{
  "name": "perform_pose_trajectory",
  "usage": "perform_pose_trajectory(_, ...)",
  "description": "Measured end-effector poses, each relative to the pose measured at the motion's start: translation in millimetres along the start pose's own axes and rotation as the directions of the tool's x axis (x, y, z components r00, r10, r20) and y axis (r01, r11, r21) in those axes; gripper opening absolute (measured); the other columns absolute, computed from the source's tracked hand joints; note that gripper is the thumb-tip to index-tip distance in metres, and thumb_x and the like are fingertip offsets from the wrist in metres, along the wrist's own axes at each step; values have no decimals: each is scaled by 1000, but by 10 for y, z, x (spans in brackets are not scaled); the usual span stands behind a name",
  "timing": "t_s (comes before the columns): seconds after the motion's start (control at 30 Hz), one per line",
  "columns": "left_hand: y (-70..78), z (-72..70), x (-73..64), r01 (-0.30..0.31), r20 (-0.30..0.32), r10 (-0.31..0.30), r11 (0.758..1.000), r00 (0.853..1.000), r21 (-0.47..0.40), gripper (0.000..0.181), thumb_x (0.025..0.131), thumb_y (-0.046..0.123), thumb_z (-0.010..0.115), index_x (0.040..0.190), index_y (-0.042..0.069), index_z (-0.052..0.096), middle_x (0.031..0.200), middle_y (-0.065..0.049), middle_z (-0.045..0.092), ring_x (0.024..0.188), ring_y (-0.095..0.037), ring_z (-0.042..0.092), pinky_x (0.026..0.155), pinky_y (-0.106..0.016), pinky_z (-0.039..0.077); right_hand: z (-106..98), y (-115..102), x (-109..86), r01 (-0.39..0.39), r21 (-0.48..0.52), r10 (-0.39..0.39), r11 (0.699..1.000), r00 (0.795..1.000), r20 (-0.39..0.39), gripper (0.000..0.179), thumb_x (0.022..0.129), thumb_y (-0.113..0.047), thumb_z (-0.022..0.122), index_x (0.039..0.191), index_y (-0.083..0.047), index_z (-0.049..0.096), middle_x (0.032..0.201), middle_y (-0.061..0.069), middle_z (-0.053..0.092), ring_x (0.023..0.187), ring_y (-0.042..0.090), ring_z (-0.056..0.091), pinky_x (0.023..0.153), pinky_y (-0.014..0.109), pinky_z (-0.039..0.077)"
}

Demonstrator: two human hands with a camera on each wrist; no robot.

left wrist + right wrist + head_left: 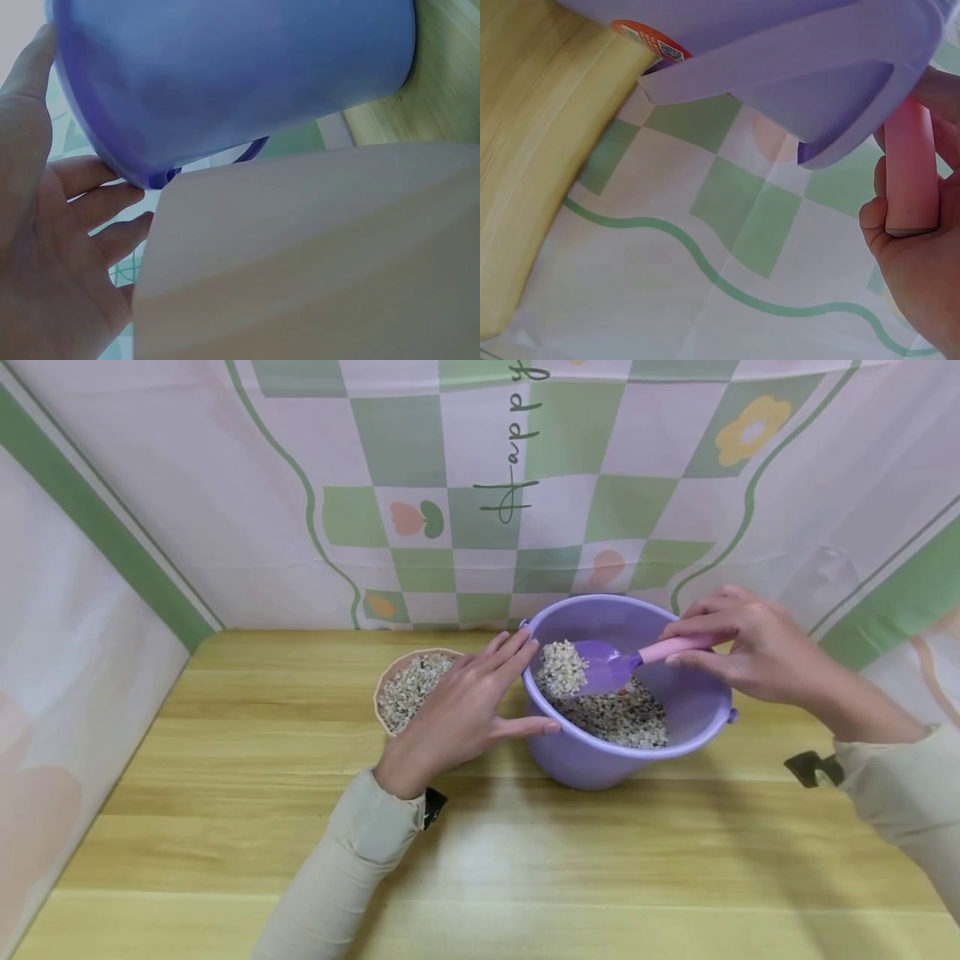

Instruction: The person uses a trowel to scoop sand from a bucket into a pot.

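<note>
A purple bucket stands on the wooden table with a layer of small gravel inside. My right hand grips the pink handle of a small toy shovel. Its purple blade is over the bucket's opening and carries a heap of pale gravel. My left hand rests against the bucket's left rim, fingers extended and thumb spread along the near side. Partly hidden behind that hand is a pinkish bowl full of similar gravel.
A wood-grain table lies under everything. Behind it hangs a green-and-white checked cloth. On the bucket's side, in the right wrist view, are a purple carrying handle and an orange-red label.
</note>
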State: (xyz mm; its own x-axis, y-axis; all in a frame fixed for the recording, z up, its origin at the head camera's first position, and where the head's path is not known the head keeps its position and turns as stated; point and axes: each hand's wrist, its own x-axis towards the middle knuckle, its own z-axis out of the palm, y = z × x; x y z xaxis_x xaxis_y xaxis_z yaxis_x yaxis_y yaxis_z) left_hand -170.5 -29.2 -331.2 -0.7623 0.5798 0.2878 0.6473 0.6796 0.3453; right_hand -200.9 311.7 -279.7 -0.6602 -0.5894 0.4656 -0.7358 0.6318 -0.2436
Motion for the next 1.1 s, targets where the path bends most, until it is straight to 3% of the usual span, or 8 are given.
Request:
perform_pose_trajectory(0.67, -36, -26, -43, -3, -23, 2, 999, 1000, -49, 97, 85, 73, 56, 157, 13, 29, 163, -5, 23, 150, -19, 17, 117, -49, 29, -95, -65, 31, 16, 6, -16, 1000, 1000, -23, 39, 62, 11, 85, 98, -4, 79, 95, 5, 70, 92, 0, 49, 74, 19, 38)
perform_pose_trajectory(1.1, -84, -71, -113, 14, -5, -14, 997, 1000, -78, 96, 87, 74, 52, 159, 16, 25, 163, -4, 22, 151, -20, 14, 119, -52, 23, -114, -164, 134, 37, -7, -37, 999, 999, -31, 39, 62, 9, 85, 99, -3, 78, 97, 8, 69, 96, -1, 48, 76, 19, 40)
